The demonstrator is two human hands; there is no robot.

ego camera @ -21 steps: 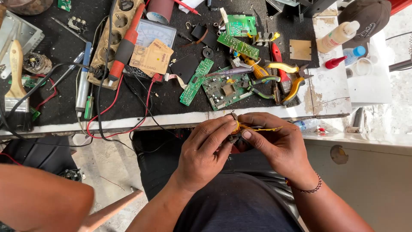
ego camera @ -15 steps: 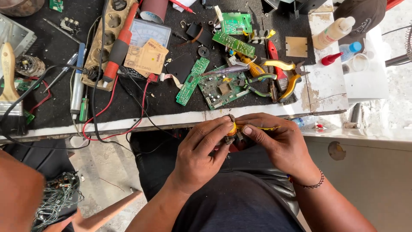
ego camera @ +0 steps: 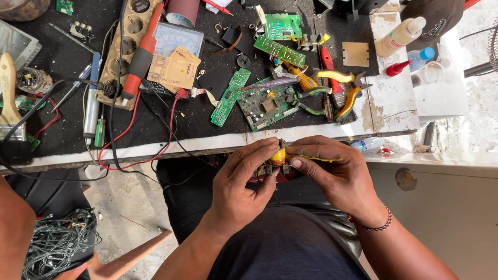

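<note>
Small yellow-wound coil component [ego camera: 278,156]: held over the lap, just below the black-matted counter [ego camera: 207,140] edge. Left hand [ego camera: 241,189] and right hand [ego camera: 332,173] each have a narrow fingertip grip pinching it. Risk: thin leads may bend or snap under twisting; a slip would drop it to the floor.

Bright daylight falls from above, even and a little flat. The white right end of my worktop [ego camera: 394,111] and the pale ground beyond it are nearly washed out. Below the worktop edge my lap lies in soft shade. The picture is sharp in the middle; straight lines bend slightly near the borders.
</note>
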